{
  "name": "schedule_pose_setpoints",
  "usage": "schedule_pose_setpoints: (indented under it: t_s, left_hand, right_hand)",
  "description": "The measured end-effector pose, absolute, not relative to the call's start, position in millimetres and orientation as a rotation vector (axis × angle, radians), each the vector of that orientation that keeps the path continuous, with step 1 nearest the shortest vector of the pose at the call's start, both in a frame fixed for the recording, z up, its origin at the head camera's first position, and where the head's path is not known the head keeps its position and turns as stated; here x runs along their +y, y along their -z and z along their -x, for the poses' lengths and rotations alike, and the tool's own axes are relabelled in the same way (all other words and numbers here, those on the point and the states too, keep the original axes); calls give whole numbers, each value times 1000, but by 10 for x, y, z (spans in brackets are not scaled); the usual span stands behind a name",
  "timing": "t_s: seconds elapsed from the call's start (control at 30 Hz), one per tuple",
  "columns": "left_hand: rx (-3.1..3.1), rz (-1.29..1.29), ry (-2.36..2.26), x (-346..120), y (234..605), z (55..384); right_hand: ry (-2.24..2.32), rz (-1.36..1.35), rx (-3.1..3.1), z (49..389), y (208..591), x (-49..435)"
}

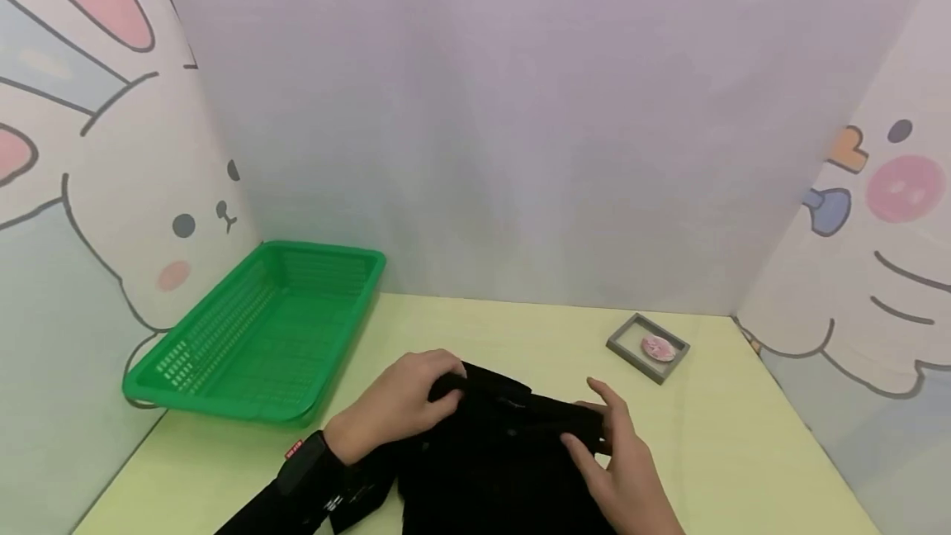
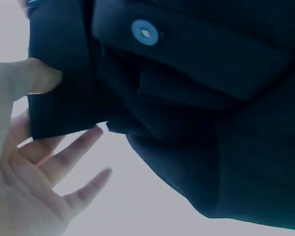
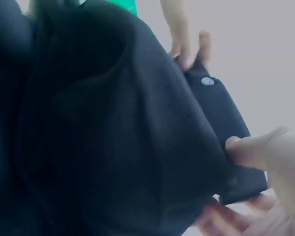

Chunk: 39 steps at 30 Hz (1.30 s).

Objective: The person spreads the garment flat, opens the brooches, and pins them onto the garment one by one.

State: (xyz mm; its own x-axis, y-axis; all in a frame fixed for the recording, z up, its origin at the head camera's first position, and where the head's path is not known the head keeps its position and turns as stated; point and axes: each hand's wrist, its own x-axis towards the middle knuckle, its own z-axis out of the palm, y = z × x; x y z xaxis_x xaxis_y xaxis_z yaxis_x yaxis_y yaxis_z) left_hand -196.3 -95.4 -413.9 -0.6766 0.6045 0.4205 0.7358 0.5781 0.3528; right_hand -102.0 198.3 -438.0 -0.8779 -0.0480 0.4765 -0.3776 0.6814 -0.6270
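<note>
Black garment point(image 1: 498, 477), low centre on the pale yellow table point(image 1: 713, 452), runs out of the bottom of the head view; garment type can't be told. Left hand point(image 1: 397, 403) pinches its top edge, thumb in front, cloth between thumb and fingers; left wrist view has the thumb pressed on the band point(image 2: 59, 105), other fingers spread behind it. Right hand point(image 1: 631, 473) pinches the edge's other end, thumb near side, fingers behind, index finger sticking up.

Round button point(image 2: 145, 32) on the cloth, no lettering legible on it. Another button point(image 3: 207, 80) on the strip between the hands in the right wrist view, too blurred for detail.

Writing: red tag point(image 1: 294, 449) beside the black wristband point(image 1: 300, 473) on the left wrist, light characters, too small to read. White marks nearby on the dark sleeve, also unreadable.

Green basket point(image 1: 334, 267) at left, perforated sides, just beside the left wall, no label seen. Grey tray point(image 1: 635, 363) back right, pink item point(image 1: 657, 348) inside, pale marks on it not readable. Cartoon rabbit point(image 1: 141, 221) printed on left wall, another cartoon point(image 1: 891, 271) at right.
</note>
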Motion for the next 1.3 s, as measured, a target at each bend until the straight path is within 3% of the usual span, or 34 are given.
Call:
schedule_pose_setpoints:
  t_s: [0.17, 0.33, 0.47, 0.63, 0.77, 0.97, 1.17, 1.3]
  left_hand:
    - [-2507, 908, 1009, -1047, 4142, 2020]
    - [-2586, 623, 1156, -1123, 4185, 2082]
    - [-2782, 609, 1226, -1200, 4283, 2084]
    - [-3040, 733, 1181, -1383, 4504, 2024]
    - [-3158, 892, 1140, -1494, 4603, 1936]
    - [-3244, 927, 1111, -1522, 4560, 1740]
    - [-3074, 965, 965, -1380, 4406, 1594]
    - [-3036, 1131, 990, -1318, 4414, 1535]
  right_hand:
    - [-1085, -134, -2543, 1012, 4390, 1958]
    - [-950, -689, -2360, 1001, 4545, 1877]
    - [-1003, -1101, -2649, 1017, 4671, 1849]
    - [-983, -959, -3046, 1082, 4779, 1887]
    - [-860, -817, -3083, 1092, 4796, 1991]
    - [-633, -601, -2953, 1054, 4763, 2121]
    - [-478, -727, -2517, 1065, 4702, 2128]
    - [-525, -905, -2407, 1074, 4642, 2059]
